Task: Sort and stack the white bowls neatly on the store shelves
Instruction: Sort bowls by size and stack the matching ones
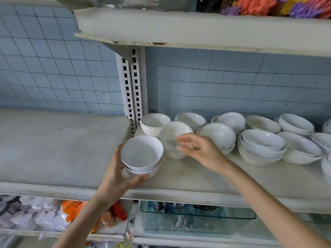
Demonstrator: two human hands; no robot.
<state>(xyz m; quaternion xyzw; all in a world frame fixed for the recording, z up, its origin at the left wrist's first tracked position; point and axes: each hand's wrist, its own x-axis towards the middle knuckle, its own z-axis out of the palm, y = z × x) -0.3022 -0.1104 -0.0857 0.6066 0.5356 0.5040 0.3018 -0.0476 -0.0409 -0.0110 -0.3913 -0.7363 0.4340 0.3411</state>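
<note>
Blue tiled wall (53,68) behind a white store shelf (179,183); slotted upright (131,86) splits it into a bare left bay and a right bay full of white bowls.

Left hand (114,176): grip wrapped around a two-bowl stack (141,156), thumb on the near-bottom side, fingers up the left wall. Stack sits at the front of the shelf, just right of the bay divider; can't tell if its base touches the shelf or is slightly lifted.

Right hand (200,149): grip wide, fingers spread, holding nothing. Motion-blurred. It hovers over the near edge of the tilted bowl (174,135), which is just right of the held stack and leans toward the camera. Contact with that bowl: cannot tell.

Other bowls, left to right:
- single deep bowl (155,122) at the back by the upright
- back stack (190,119), at least two nested
- dark-rimmed stack (217,134) just right of the right hand, tilted
- tilted bowl pair (231,120) behind it
- shallow bowl (262,123) at the back
- three-high nested stack (262,145) at the front
- wide front stack (302,149) and rear right stack (295,123); more bowls cut off at the frame edge.

All visible bowls empty.

Upper shelf (197,27) carries coloured plastic items (268,5). Lower shelf holds a clear glass tank (197,219) and bagged white goods (32,213).
</note>
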